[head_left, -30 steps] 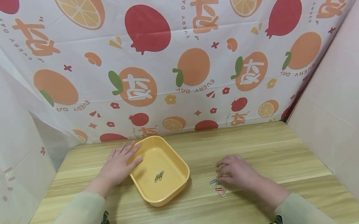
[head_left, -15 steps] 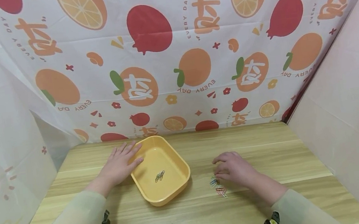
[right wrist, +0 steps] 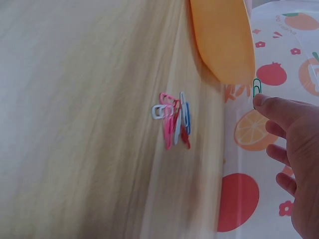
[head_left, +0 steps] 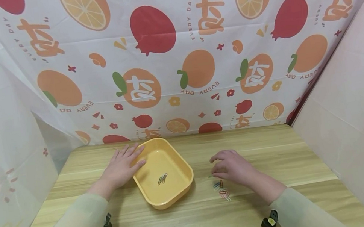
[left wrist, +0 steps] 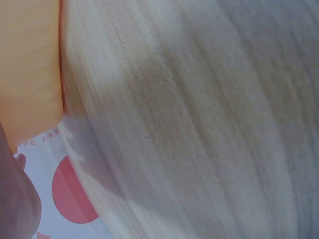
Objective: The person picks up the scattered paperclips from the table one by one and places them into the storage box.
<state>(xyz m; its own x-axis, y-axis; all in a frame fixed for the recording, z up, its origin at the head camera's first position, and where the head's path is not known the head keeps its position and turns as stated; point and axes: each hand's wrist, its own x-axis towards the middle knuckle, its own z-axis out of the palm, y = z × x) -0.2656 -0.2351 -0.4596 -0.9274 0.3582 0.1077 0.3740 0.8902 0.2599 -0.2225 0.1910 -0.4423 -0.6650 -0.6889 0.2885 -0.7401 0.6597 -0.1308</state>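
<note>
A yellow tray (head_left: 181, 166) stands on the wooden table (head_left: 257, 146) with a few paper clips (head_left: 161, 179) lying in it. My left hand (head_left: 125, 163) lies flat on the table, its fingers against the tray's left rim. A small pile of coloured paper clips (head_left: 222, 191) sits to the right of the tray. My right hand (head_left: 216, 165) hovers just above and beyond that pile. In the right wrist view its fingertips (right wrist: 264, 104) pinch a green paper clip (right wrist: 256, 87), with the pile (right wrist: 174, 119) and the tray (right wrist: 222, 40) beside it. The left wrist view shows only the tray wall (left wrist: 30, 74) and blurred table.
A fruit-printed cloth (head_left: 174, 53) hangs behind the table, and pale panels (head_left: 355, 107) close in both sides. Bare wood lies to the right of the clip pile and along the front edge.
My right hand has lifted off the clip pile and moved left and away from me, carrying one clip. The left hand and the tray have not moved.
</note>
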